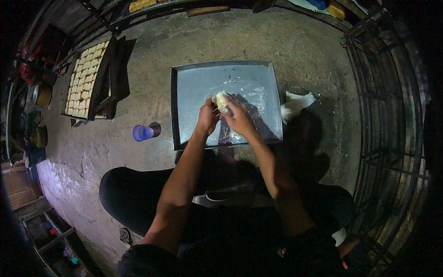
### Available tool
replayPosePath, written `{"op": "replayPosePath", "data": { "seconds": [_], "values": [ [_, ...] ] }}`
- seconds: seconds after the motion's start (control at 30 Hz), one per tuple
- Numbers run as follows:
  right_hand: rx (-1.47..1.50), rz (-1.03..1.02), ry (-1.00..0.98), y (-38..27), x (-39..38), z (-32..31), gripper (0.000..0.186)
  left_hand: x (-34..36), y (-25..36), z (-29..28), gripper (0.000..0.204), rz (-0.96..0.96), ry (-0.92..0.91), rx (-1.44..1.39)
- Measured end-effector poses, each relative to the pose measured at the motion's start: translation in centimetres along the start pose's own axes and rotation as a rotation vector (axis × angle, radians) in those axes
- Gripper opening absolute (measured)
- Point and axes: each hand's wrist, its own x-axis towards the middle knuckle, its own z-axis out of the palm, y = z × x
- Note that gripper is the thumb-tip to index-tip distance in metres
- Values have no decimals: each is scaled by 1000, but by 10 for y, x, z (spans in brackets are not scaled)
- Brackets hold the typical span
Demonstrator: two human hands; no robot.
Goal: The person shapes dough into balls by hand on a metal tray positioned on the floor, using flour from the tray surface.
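Note:
Over the middle of a rectangular metal baking tray point(196, 83) on the floor, my two hands meet around a small pale yellow lump point(221, 101), soft-looking like dough or fat; its exact kind does not show. My left hand point(208, 117) grips it from the left, thumb and fingers closed. From the other side my right hand point(238, 120) closes its fingers on the lump; they are slightly blurred. White streaks and smears mark the tray's right half, where the shadow of my hands falls.
A blue-purple plastic cup point(143, 133) stands left of the tray. Farther left, a tray of pale dough pieces point(86, 78) sits in rows. A white crumpled bag or cloth point(297, 104) lies at the tray's right side. Metal racks point(387, 115) line the right.

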Motion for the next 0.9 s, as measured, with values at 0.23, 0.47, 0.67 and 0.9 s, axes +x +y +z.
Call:
{"op": "replayPosePath", "data": {
  "seconds": [0.23, 0.47, 0.67, 0.9],
  "values": [
    [-459, -94, -162, -22, -22, 11, 77, -9, 3, 5, 36, 2, 26, 86],
    [332, 146, 64, -36, -4, -12, 64, -12, 0, -2, 29, 36, -82, -169],
    [523, 316, 380, -36, 12, 2, 53, -17, 19, 32, 23, 222, -20, -180],
    [877, 472, 377, -34, 4, 5, 41, -22, 17, 32, 18, 508, -73, 369]
  ]
}}
